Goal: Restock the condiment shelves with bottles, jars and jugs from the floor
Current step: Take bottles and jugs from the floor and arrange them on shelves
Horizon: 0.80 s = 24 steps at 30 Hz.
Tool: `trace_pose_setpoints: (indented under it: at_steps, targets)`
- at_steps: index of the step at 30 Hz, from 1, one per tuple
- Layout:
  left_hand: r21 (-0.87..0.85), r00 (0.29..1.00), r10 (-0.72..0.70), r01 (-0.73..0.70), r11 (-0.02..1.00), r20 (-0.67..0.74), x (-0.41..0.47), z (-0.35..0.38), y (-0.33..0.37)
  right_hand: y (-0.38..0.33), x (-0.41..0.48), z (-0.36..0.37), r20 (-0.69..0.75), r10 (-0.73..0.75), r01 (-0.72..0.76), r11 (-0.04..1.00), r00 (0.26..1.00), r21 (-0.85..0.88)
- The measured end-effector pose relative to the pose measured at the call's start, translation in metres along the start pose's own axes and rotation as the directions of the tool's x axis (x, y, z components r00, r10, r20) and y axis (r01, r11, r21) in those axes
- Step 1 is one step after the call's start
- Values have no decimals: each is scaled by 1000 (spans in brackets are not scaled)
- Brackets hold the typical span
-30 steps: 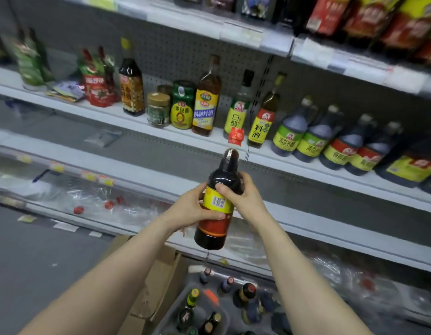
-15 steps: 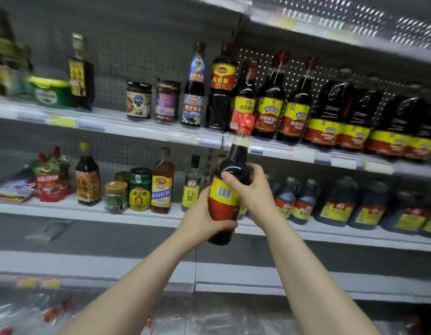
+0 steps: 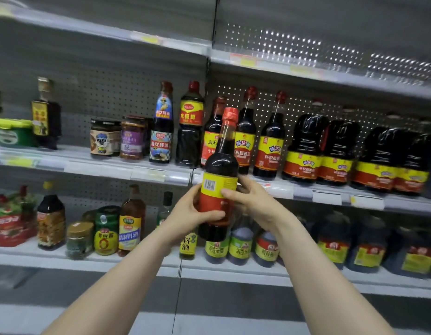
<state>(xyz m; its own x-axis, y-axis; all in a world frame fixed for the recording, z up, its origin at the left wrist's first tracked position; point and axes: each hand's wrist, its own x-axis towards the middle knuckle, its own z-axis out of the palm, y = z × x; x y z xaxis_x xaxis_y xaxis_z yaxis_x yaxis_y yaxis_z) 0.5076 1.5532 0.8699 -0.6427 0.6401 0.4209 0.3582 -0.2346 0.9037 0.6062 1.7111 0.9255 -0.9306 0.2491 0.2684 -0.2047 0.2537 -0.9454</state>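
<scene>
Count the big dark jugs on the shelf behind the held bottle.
4, in a row at the right of the middle shelf: first jug, second jug, third jug, and fourth jug nearest the frame edge. More may be hidden behind them.

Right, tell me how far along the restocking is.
Done: middle shelf and lower shelf carry bottles, jars and jugs. In hand: left hand and right hand grip a red-capped bottle before the middle shelf. Left: shelving it; floor stock is out of view.

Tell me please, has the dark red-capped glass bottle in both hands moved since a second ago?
Yes, upward: the dark red-capped bottle now reaches the grey soy-sauce shelf, one shelf higher than before.
</scene>
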Motion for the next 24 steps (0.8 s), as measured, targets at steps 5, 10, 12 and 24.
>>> trace_pose_setpoints:
  at_steps: [5, 10, 12, 24]
  targets:
    - [-26, 995, -21, 24, 999, 101, 38, 15, 2, 2, 30, -37, -20, -69, 68, 996, 997, -53]
    - [36, 997, 23, -26, 999, 70, 70, 36, 11, 3, 60, -65, -141, -171, 140, 968, 975, -208]
    - [122, 997, 80, -80, 989, 7, 82, 52, 13, 0, 69, -76, -206, -213, 155, 952, 955, -264]
    - [35, 984, 173, -171, 985, -42, 134, 104, 17, -6, 67, -163, 36, -120, 122, 991, 992, -57]
